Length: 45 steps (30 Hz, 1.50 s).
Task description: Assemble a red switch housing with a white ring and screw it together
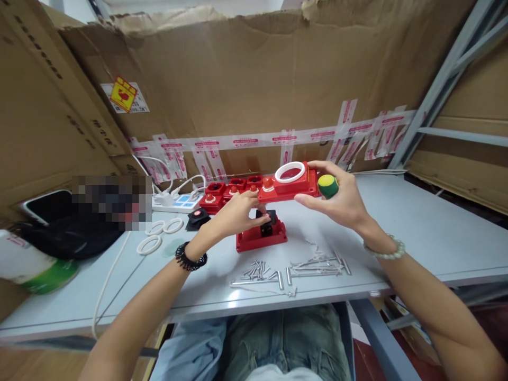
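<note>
While the red cover (pixel 289 186) hangs level in the air above its base (pixel 262 236), both hands share the load: the right hand (pixel 341 200) pinches the cover's far end with a green-capped screwdriver (pixel 327 185) tucked in the same grip, and the left hand (pixel 235 212) curls its fingers under the near end to steady it. A white ring (pixel 290 172) sits on top. Screws (pixel 286 270) lie on the table (pixel 428 233), close to reach; spare rings (pixel 159 235) and red units (pixel 230 191) wait further left.
</note>
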Each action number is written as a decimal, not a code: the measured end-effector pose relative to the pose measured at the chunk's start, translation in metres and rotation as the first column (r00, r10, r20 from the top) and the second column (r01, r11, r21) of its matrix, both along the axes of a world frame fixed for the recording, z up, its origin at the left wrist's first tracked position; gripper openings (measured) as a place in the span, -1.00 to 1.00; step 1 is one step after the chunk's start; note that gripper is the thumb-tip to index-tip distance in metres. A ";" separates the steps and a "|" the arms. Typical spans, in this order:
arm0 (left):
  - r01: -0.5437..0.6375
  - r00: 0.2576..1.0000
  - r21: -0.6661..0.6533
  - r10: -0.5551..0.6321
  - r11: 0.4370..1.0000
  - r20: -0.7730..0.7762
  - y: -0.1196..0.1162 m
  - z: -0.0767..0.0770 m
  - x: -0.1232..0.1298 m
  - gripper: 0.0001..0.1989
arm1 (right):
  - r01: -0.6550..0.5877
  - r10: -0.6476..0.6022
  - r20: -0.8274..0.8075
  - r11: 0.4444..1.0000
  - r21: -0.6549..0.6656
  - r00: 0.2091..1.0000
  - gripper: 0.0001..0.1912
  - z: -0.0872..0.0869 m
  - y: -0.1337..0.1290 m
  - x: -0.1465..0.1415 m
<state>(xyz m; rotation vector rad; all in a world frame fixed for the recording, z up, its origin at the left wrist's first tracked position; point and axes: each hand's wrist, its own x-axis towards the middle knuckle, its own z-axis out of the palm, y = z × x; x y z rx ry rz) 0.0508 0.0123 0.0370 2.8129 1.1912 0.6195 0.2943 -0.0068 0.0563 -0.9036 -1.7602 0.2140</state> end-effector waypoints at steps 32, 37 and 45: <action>-0.057 0.998 -0.032 0.058 0.998 0.032 -0.001 -0.013 -0.002 -0.81 | 0.000 -0.001 0.048 1.000 0.007 0.999 -0.36 -0.003 0.003 -0.004; -0.059 0.998 -0.030 0.059 0.998 0.010 -0.002 -0.011 -0.004 -0.76 | 0.003 -0.003 0.044 1.000 0.005 0.999 -0.36 -0.004 0.003 -0.003; -0.092 0.992 -0.032 0.094 0.995 0.082 -0.009 -0.006 -0.015 -0.62 | 0.002 -0.002 0.036 1.000 -0.006 0.999 -0.36 -0.004 0.003 -0.002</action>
